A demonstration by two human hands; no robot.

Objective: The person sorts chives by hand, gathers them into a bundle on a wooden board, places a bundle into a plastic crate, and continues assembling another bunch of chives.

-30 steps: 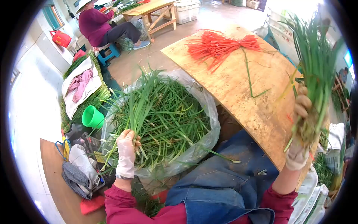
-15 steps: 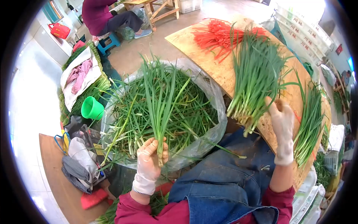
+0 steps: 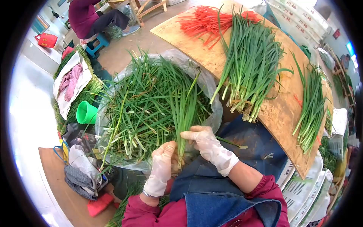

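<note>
My left hand [image 3: 162, 160], in a thin whitish glove, pinches a small bunch of garlic chives [image 3: 182, 117] near the pale stem ends. Leaves of this bunch point up, away from me, over the bag. From the right, my gloved right hand [image 3: 213, 147] closes its thumb and forefinger on the same stems, a little higher; its other fingers are partly hidden. Behind both hands stands a wide clear plastic bag [image 3: 216, 109] full of loose, tangled chives [image 3: 147, 98]. On the wooden board to the right lies a larger pile of chives [image 3: 251, 64], stem ends towards me.
The curved wooden board [image 3: 281, 109] also carries red ties [image 3: 206, 22] and another chive bunch [image 3: 312, 109]. At left are a green cup [image 3: 86, 112] and folded cloths [image 3: 81, 170]. A blue apron [image 3: 245, 151] covers my lap. Another person [image 3: 85, 19] sits at the back left.
My right hand has left the pile on the board and come over to the small bunch. The left hand has shifted right with that bunch. The view has turned slightly.
</note>
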